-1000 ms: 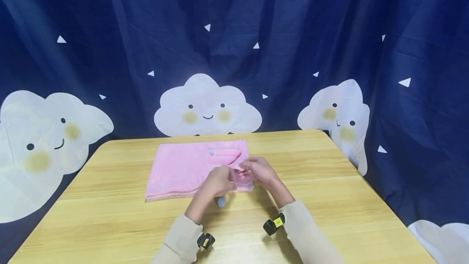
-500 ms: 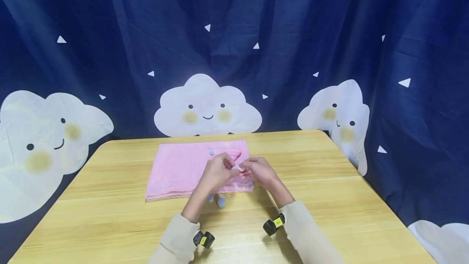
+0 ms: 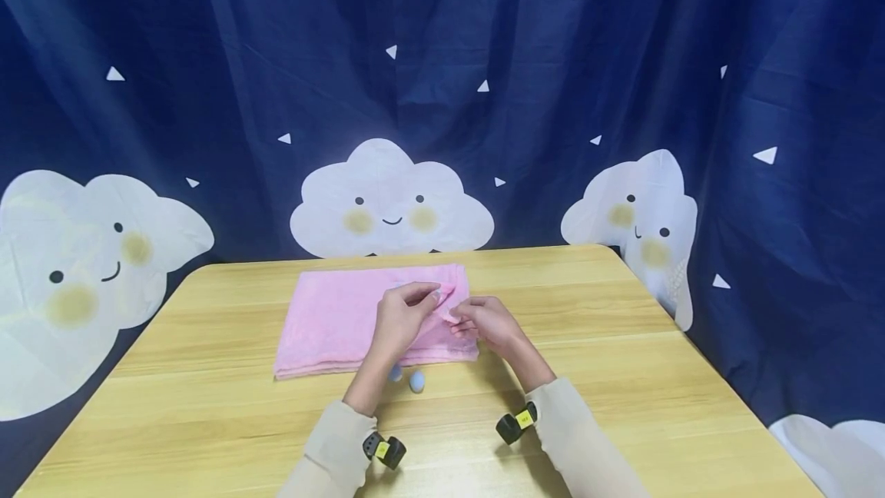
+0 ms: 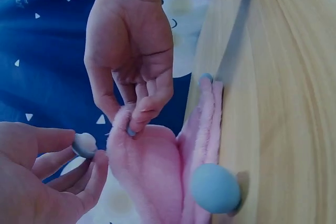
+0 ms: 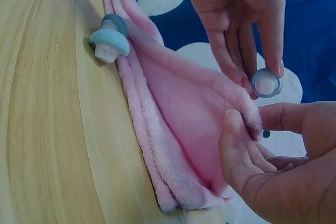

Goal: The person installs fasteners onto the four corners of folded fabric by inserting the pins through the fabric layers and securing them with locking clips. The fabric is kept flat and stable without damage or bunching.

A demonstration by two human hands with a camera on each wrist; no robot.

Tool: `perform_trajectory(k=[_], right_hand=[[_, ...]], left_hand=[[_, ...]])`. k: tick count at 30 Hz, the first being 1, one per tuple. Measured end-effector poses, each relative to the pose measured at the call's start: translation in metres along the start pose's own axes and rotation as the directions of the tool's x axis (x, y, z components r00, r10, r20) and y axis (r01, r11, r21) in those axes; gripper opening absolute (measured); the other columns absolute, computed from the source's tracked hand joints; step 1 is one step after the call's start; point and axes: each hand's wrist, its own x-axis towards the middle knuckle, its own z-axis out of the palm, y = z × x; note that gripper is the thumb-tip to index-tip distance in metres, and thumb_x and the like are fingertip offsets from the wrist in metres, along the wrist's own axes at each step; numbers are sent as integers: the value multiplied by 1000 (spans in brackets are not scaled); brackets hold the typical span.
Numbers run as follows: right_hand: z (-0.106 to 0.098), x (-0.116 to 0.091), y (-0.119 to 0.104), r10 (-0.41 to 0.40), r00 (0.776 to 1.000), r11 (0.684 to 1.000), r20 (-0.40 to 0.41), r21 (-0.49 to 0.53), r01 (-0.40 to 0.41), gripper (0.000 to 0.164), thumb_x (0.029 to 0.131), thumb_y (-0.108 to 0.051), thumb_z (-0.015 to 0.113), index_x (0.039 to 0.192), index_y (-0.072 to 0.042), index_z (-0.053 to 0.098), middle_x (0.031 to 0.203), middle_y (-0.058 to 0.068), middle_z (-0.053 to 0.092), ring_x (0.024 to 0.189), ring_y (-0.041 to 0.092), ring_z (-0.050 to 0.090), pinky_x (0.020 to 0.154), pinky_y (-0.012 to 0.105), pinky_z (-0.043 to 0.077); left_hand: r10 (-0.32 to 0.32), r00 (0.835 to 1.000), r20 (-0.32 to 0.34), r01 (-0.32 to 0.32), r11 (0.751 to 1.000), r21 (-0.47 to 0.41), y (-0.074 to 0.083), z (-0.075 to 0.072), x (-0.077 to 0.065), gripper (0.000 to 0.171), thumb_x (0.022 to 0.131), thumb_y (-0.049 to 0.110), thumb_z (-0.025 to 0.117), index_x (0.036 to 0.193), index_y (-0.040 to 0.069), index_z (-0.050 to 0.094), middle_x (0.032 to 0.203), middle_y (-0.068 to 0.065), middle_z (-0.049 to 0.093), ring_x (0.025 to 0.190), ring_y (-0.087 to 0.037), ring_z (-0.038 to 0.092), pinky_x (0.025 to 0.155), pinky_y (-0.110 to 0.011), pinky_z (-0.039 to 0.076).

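Left hand (image 3: pixel 401 318) has drawn back over a pink fleece cloth (image 3: pixel 332 321), pinching a round blue-and-white knob (image 4: pixel 85 146); right hand (image 3: pixel 487 320) pinches the cloth's edge, likely limp, best held there.

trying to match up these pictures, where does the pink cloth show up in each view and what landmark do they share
Head: the pink cloth lies below centre, mostly left, partly covered by the left hand.
Left wrist: lower middle, its raised edge pinched by the right hand.
Right wrist: from top left to lower middle, its flap reaching right of centre.
Shared landmark: the blue curtain.
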Motion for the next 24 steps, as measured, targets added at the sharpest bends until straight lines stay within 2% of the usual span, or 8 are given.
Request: perform_trajectory(k=[4, 8, 14, 24], right_hand=[[-1, 0, 0, 9, 1000, 1000, 0, -5, -9, 23, 89, -3, 60, 103, 14, 60, 82, 13, 65, 68, 16, 64, 63, 23, 55], [-1, 0, 1, 10, 1000, 1000, 8, -11, -10, 24, 89, -3, 61, 105, 14, 60, 85, 15, 65, 69, 17, 64, 64, 24, 55], [0, 0, 0, -1, 1000, 1000, 12, -13, 1, 26, 90, -5, 61, 106, 15, 60, 84, 15, 66, 71, 18, 64, 66, 26, 55], [1, 1, 0, -4, 1000, 1000, 17, 4, 4, 19, 90, -4, 59, 101, 12, 62, 83, 15, 67, 69, 18, 65, 65, 26, 57]], left_hand=[[-80, 997, 4, 80, 995, -61, -5, 1, 2, 18, 89, 13, 71, 106, 5, 72, 94, -7, 73, 83, -13, 68, 79, -37, 57], [-114, 993, 10, 115, 990, -76, -9, 2, 2, 18, 89, 15, 71, 104, 5, 72, 92, -9, 73, 82, -13, 68, 78, -37, 56], [-102, 995, 13, 103, 993, -56, -11, 5, 2, 15, 88, 14, 73, 101, 8, 74, 91, -3, 74, 86, -13, 67, 73, -33, 57], [-70, 996, 49, 75, 993, -92, -10, 6, 1, 18, 86, 10, 74, 103, 2, 73, 100, -6, 73, 94, -16, 66, 83, -35, 55]])
